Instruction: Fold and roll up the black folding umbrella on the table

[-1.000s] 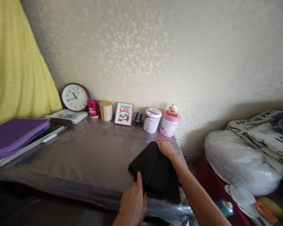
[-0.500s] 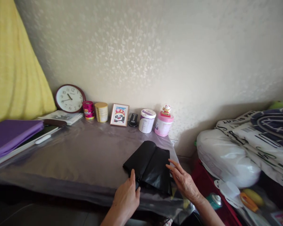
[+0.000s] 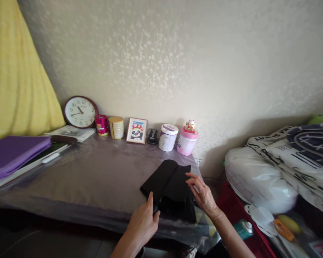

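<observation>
A black, thin, slightly glossy sheet-like item point(image 3: 161, 179) lies near the table's front right corner, with a fold line running along its middle. I cannot tell whether it is cloth or plastic. My left hand point(image 3: 144, 219) is closed around a dark, rounded, handle-like piece point(image 3: 155, 208) at its near end, the index finger stretched along it. At the right edge of the sheet, my right hand point(image 3: 201, 195) has thumb and fingers drawn together on the raised flap. The exact pinch is partly hidden by the fingers.
Along the wall stand a clock point(image 3: 81, 111), several tins, a framed panda picture point(image 3: 137, 131) and a pink-lidded tub point(image 3: 187, 142) with a cat figurine. Purple folders point(image 3: 16, 154) lie at left. Beyond the table's right edge are a spray can point(image 3: 243, 229) and a white bag point(image 3: 258, 179).
My right hand has moved up and to the left, and the black item's right flap has shifted inward with it. My left hand has stayed nearly in place.
</observation>
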`<state>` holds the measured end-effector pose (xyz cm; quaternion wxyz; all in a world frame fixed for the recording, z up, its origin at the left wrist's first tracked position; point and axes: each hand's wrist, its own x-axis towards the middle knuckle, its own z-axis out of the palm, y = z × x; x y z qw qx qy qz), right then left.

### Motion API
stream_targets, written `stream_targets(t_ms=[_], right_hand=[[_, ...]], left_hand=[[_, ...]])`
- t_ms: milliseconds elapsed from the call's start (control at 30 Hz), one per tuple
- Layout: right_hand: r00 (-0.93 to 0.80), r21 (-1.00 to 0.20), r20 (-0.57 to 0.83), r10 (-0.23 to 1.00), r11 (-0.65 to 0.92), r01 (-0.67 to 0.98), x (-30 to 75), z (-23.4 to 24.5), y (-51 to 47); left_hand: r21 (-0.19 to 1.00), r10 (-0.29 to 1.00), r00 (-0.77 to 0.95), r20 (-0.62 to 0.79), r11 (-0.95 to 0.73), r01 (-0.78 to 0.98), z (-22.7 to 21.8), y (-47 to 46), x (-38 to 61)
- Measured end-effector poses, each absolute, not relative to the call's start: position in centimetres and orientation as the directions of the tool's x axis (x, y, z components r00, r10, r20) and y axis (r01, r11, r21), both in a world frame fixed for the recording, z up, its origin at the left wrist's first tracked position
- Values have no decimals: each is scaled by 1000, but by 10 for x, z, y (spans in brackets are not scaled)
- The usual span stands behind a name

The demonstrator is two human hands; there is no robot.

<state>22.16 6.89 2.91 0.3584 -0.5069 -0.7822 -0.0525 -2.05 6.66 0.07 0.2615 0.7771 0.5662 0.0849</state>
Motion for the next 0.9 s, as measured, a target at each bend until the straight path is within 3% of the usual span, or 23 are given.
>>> stream_targets(t_ms=[200,400,667,900], right_hand=[[-196,-314,697,690,539,782,185,46,116],[-186,-291,708,681,521,803,153,33,155],[-331,-108,583,742,475,873,129,14,175],[-429,37,483,763,472,881,128,12,176]], left_hand=[[499,925,351,-145,-238,833,-6,70,-21],[497,925,355,-132,-249,832,-10,70,-22],[431,920,366,-136,-278,859,-6,65,-15],[448,939,316,-135,-227,865,-4,61,-17]])
